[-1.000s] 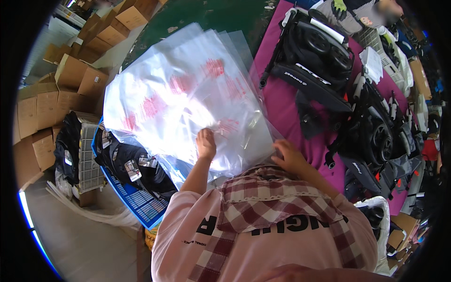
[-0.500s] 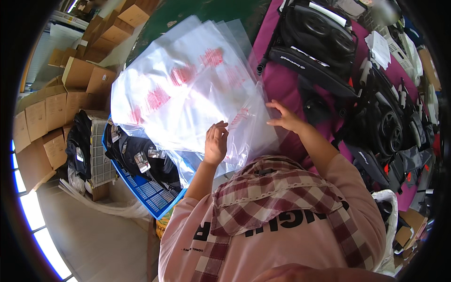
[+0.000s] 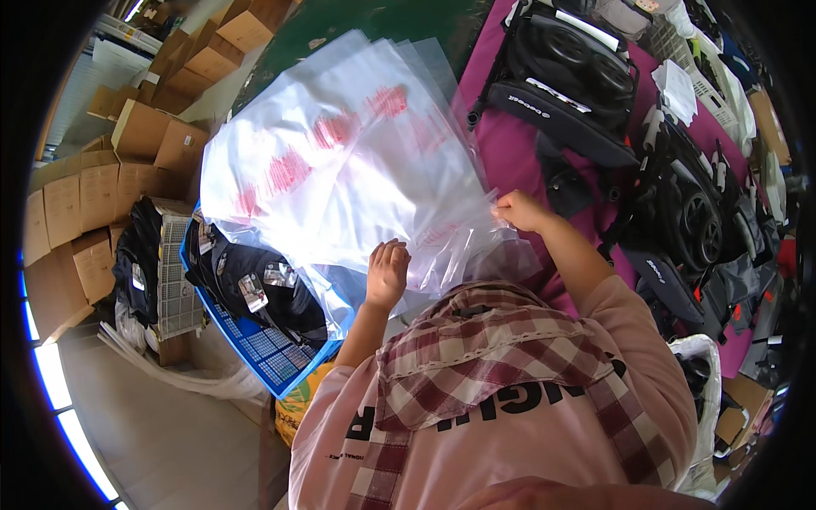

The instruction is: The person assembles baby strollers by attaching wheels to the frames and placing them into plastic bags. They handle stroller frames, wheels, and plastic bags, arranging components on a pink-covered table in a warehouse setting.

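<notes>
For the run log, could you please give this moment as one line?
left hand: on plastic bags | right hand: pinching bag edge | blue crate: beside

Both arms are reaching forward from the lower edge, in pink sleeves pushed up so that the forearms are showing bare. The left hand (image 3: 387, 274) is sitting lower and nearer to the body, with the fingers curled in and the back of the hand facing up. The right hand (image 3: 520, 210) is stretching farther out and higher, with its fingers pinched together at the tips. The two hands are staying well apart, the right forearm slanting toward the left.
</notes>
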